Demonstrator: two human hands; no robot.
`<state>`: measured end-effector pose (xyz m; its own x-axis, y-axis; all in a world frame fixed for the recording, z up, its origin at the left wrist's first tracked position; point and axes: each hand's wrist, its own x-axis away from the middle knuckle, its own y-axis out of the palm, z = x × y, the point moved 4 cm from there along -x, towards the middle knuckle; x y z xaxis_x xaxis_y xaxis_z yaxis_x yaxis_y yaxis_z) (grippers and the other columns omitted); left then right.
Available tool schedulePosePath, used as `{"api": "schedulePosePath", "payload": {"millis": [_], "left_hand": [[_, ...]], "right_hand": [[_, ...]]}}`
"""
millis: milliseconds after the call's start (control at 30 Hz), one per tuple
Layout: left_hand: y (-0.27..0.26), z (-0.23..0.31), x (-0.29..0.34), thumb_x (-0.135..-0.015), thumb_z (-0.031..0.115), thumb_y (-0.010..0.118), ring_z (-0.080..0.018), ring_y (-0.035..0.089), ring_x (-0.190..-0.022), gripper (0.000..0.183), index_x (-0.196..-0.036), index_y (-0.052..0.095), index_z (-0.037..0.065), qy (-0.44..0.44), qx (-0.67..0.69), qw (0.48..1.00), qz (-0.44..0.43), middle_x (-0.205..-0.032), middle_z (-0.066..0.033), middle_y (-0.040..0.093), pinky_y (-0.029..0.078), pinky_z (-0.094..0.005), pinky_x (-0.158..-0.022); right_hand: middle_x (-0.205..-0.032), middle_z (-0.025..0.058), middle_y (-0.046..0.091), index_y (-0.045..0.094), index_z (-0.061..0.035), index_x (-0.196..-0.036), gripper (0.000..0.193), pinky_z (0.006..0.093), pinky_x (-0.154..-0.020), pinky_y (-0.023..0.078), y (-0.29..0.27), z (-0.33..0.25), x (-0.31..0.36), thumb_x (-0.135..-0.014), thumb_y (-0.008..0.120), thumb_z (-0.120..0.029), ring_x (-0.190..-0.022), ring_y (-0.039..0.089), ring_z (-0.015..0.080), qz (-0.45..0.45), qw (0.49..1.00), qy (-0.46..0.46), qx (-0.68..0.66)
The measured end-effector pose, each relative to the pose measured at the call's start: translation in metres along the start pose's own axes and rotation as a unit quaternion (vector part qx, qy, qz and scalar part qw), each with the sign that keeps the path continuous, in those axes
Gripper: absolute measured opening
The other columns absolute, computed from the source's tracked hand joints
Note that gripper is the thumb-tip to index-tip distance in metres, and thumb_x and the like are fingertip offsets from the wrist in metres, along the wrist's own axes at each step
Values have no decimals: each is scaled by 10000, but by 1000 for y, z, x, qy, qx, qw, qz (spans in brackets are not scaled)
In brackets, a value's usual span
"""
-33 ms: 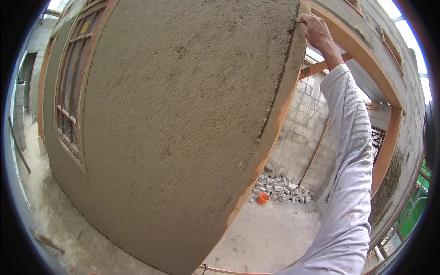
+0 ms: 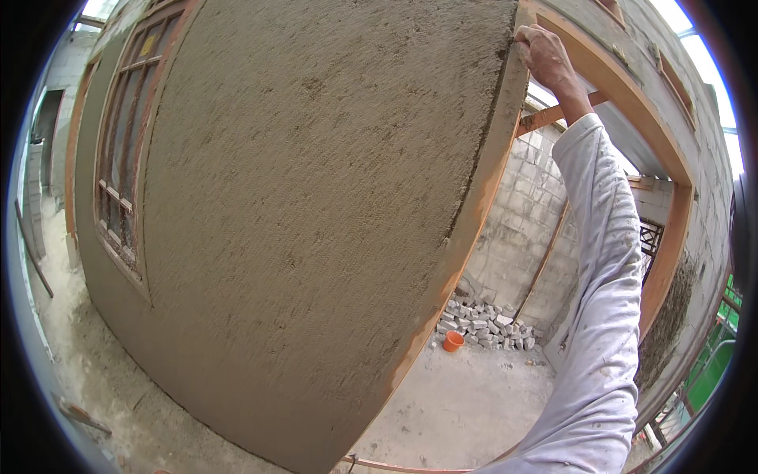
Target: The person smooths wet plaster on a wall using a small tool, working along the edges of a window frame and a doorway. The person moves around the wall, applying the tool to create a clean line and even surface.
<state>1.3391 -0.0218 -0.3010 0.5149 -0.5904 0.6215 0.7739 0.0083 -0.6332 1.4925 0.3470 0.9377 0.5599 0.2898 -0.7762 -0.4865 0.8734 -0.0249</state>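
Note:
My right arm, in a pale long sleeve, reaches high up. At its end, my right hand (image 2: 547, 59) is closed, fingers curled at the wooden door frame (image 2: 496, 170) near its upper corner. Whatever those fingers may hold is too small or hidden to name. Beside the frame spreads a wall of damp grey-brown plaster (image 2: 316, 213), rough and pitted, with a ragged dark edge along the frame's side. Smears of plaster mark the frame's wood. My left hand is out of view.
Through the doorway lie a pile of broken grey blocks (image 2: 488, 324) and an orange bucket (image 2: 452, 341) on the concrete floor (image 2: 466, 403). A wooden brace (image 2: 553, 117) crosses the upper opening. A paned window (image 2: 126, 150) is set in the wall at left.

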Motion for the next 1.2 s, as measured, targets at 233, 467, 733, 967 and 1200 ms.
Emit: {"api": "schedulePosePath", "payload": {"millis": [233,467,733,967,1200], "left_hand": [[23,-21,1,-1043,575,461,-372,552,-1447,691,-1471,631,60,-8,65,998,2,-1561,-223,577,446,-489,-1183],[41,-50,30,-1049,618,441,-418,546,-1430,722,-1482,629,71,33,-27,994,101,-1556,-247,568,435,-510,-1177],[59,-73,73,-1038,643,444,-412,527,-1448,744,-1502,611,85,10,-22,997,68,-1571,-247,552,421,-502,-1195],[64,-80,106,-1029,665,447,-408,511,-1464,764,-1520,595,97,-12,-7,999,48,-1584,-247,538,409,-494,-1210],[61,-80,137,-1020,687,450,-403,494,-1481,785,-1537,580,110,-30,11,999,27,-1597,-247,523,397,-487,-1225]], "right_hand": [[-1048,181,697,689,-15,-1044,99,493,-928,540,-9,-31,38,-1004,654,-98,-1036,698,407,-7,999,11,-37],[-1060,177,698,699,-2,-1074,136,493,-919,549,-6,-68,91,-1024,636,-112,-1047,692,417,-28,997,19,-74],[-1033,162,683,706,-1,-1116,145,448,-873,544,-12,-112,150,-1039,656,-113,-960,708,362,-24,992,37,-121],[-1004,173,639,664,-5,-1072,107,495,-867,559,-17,-155,197,-1045,623,-100,-988,686,395,-47,988,43,-139],[-991,161,622,666,-22,-1055,68,486,-864,560,-14,-191,246,-1002,653,-63,-993,668,377,-79,984,50,-151]]}}
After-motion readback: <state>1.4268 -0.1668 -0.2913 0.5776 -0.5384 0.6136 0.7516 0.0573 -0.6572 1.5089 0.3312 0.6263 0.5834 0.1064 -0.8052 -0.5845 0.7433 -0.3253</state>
